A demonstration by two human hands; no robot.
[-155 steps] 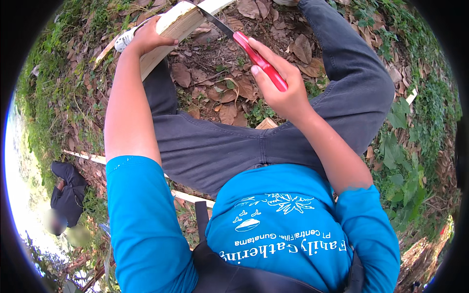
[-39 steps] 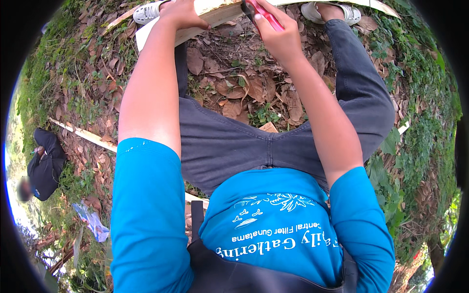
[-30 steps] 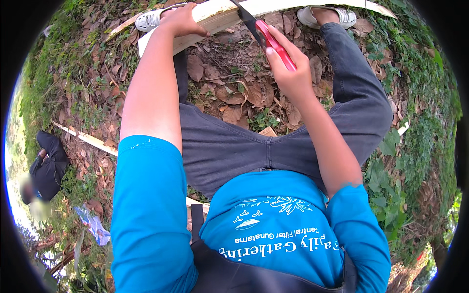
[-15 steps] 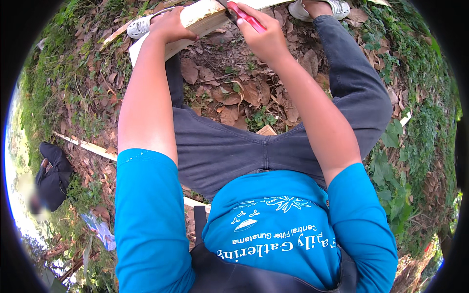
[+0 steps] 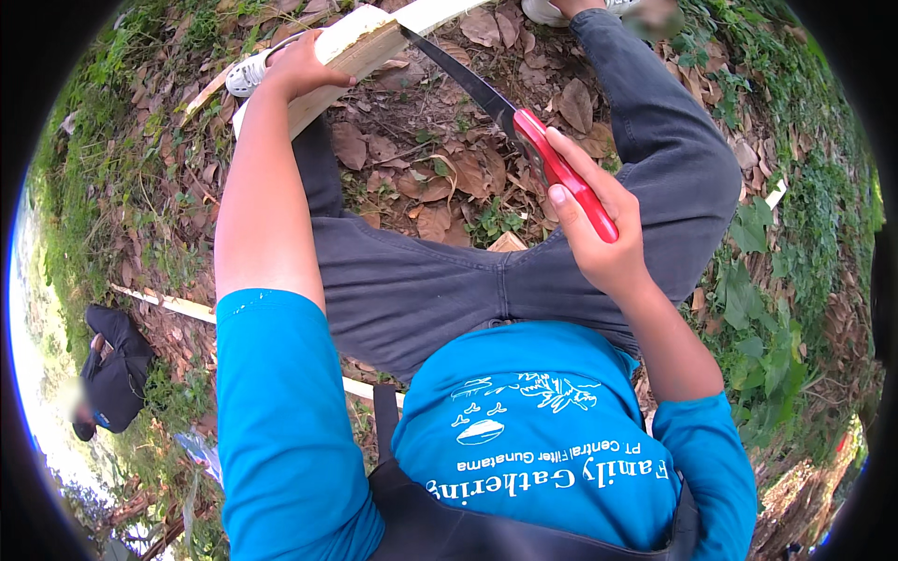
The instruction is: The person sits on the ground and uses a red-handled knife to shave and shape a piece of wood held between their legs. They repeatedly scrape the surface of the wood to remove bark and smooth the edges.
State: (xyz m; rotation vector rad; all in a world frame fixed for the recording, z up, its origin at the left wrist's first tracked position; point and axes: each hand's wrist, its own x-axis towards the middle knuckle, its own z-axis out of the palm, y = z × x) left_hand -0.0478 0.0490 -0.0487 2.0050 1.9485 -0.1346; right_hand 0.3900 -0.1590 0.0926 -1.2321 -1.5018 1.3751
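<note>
A pale wooden plank [image 5: 360,51] was held down by the left hand [image 5: 304,65], whose fingers were curled over its near edge, close to the cut end. The plank lay slanted across the upper part of the view, resting on ground covered with dry leaves [image 5: 440,187], just beside a white shoe [image 5: 251,73]. The right hand [image 5: 599,238] was clamped around the red handle of a hand saw [image 5: 510,117], and the dark blade ran up and to the left until its tip met the plank's upper face near the end.

For a clean cut, it was judged that the blade should be kept in line with the forearm and drawn in long, light strokes, with the plank pressed firmly so that it could not roll. The left hand's fingers lay near the blade's tip, so they were best kept back from the kerf.

Room for the stroke was bounded by the grey trouser legs [image 5: 412,280] on both sides; the right knee [image 5: 683,159] stood close beside the handle's path and could be struck on the pull. Open ground lay between the legs. A thin pale strip of wood [image 5: 173,304] lay well apart at the left, and another person in dark clothes [image 5: 112,369] crouched at the far left edge, clear of the saw.
</note>
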